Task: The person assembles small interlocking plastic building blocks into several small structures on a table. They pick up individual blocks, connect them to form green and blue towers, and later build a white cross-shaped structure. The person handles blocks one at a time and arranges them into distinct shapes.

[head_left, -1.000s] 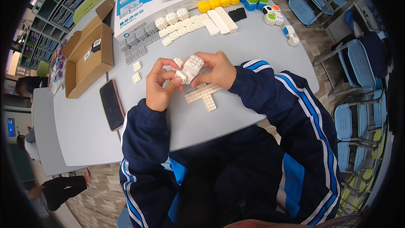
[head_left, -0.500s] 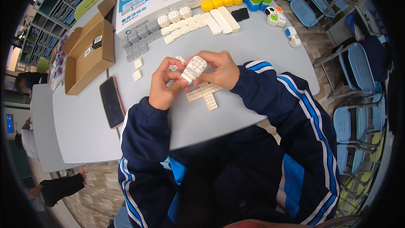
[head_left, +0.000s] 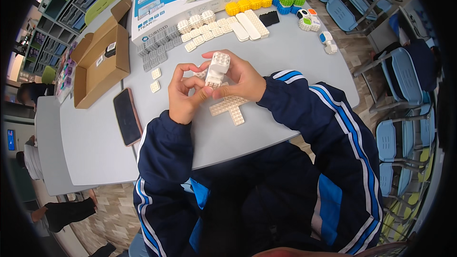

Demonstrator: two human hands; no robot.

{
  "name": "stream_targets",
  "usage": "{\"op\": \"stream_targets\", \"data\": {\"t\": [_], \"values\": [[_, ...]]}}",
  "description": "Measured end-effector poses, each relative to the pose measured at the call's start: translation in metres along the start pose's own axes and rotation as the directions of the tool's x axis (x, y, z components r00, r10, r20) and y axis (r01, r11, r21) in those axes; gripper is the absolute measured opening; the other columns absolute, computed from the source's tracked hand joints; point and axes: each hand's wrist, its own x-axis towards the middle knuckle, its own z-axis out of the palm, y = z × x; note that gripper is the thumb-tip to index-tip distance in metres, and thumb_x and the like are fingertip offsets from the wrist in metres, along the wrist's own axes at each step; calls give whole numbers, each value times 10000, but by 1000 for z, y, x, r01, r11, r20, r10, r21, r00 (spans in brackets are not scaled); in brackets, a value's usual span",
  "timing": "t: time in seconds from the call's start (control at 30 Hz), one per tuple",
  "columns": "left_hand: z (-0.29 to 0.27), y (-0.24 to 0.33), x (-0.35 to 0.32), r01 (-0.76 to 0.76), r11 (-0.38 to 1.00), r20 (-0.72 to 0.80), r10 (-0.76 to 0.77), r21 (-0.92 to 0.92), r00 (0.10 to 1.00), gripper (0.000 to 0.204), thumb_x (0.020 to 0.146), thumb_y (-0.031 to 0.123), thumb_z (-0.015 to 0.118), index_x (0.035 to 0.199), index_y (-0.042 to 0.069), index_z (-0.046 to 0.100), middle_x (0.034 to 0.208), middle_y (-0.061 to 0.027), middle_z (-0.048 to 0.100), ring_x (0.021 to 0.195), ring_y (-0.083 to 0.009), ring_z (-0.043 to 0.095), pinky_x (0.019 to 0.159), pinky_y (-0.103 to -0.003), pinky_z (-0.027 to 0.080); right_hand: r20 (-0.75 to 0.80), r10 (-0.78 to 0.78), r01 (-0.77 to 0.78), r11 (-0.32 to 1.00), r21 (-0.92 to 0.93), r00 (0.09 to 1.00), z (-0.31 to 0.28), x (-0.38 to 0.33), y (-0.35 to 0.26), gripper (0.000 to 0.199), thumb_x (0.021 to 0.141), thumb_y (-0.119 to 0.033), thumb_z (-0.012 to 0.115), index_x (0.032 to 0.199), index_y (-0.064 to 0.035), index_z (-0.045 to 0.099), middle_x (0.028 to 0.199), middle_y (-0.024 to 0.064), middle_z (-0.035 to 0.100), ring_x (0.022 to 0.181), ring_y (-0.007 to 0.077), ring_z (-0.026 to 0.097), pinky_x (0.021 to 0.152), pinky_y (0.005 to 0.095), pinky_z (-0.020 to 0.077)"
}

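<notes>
Between both hands I hold a small assembly of white studded building blocks (head_left: 219, 66), tilted upright above the table. My left hand (head_left: 184, 93) is closed on its lower end, thumb and fingers pinching it. My right hand (head_left: 243, 78) grips it from the right, with the thumb near the bottom and fingers behind it. Below the hands, a cream studded plate (head_left: 233, 109) shaped like a T or cross lies on the table, its far part hidden by the hands. Another white studded piece shows partly behind my left fingers.
A large box (head_left: 200, 0) stands at the back, with grey connectors (head_left: 159, 43), white tiles (head_left: 204, 33), yellow blocks (head_left: 248, 4) and green-and-blue blocks (head_left: 288, 0) before it. An open cardboard box (head_left: 102, 66) and a phone (head_left: 126, 116) are at left. White modules (head_left: 328, 43) sit at right.
The white block assembly has turned more upright between my hands and shifted slightly left. My right hand has moved a little left, its thumb now beside my left thumb.
</notes>
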Motion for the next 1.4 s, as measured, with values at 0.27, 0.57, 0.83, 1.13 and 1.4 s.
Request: {"op": "stream_targets", "data": {"t": [0.27, 0.57, 0.83, 1.13, 1.4], "values": [[-14, 5, 8, -69, 868, -157, 166, 492, 974, 497, 770, 123, 790, 1171, 37, 509, 919, -37, 662, 773, -127, 544, 799, -282, 418, -201, -2, 30, 990, 138, 980, -28, 6, 6, 608, 823, -65, 736, 1327, -41, 396, 1233, 105, 558, 1130, 168, 551, 990, 329, 438], [-7, -22, 9, -246, 441, 114, 305, 863, 946, 610, 735, 233, 803, 1240, 51, 513, 1168, -104, 576, 1082, -295, 513, 957, -394, 347, -224, -81, 102, 991, 85, 971, -42, 9, 3, 703, 772, 144, 583, 1273, -145, 184, 1157, 202, 573, 1061, 232, 588, 930, 344, 470], [-10, -25, 8, -212, 522, 60, 292, 826, 955, 462, 781, 148, 755, 1196, 53, 576, 1110, -130, 626, 1034, -303, 570, 926, -385, 399, -187, -13, 22, 999, 46, 982, -35, 4, 2, 731, 703, 149, 588, 1274, -144, 237, 1145, 199, 591, 1058, 239, 591, 915, 352, 470], [0, -14, 8, -335, 670, 75, 386, 662, 920, 472, 746, 153, 808, 1144, 15, 596, 1059, -143, 653, 984, -278, 638, 878, -345, 490, -184, 47, -75, 987, -143, 982, -46, 9, 21, 665, 734, 2, 773, 1293, -18, 414, 1205, 123, 593, 1137, 192, 570, 1002, 347, 437], [-6, -21, 8, -256, 697, 75, 279, 670, 957, 469, 763, 165, 799, 1162, 26, 596, 1073, -139, 656, 1016, -267, 641, 901, -339, 492, -230, 95, -168, 932, -321, 969, -41, 11, 24, 714, 649, -47, 852, 1255, 5, 479, 1124, 105, 615, 1020, 156, 611, 880, 300, 500]]}}
